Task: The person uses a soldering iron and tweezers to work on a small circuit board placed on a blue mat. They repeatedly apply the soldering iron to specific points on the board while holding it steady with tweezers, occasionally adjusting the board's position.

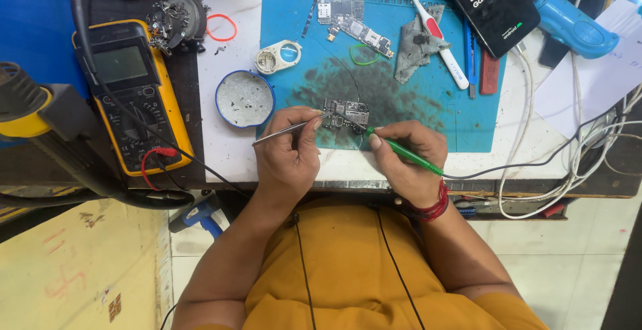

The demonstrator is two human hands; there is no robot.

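Small circuit board [346, 114] lies on the near edge of the blue mat [468, 123]; my left hand [287, 153] pinches steel tweezers [289, 130], my right hand [408, 159] grips a green-handled soldering iron [404, 153]; I judge steady wrists and brief tip contact serve best.

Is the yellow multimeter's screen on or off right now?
Appears off: the yellow multimeter lies face up, its display blank grey with no digits visible.
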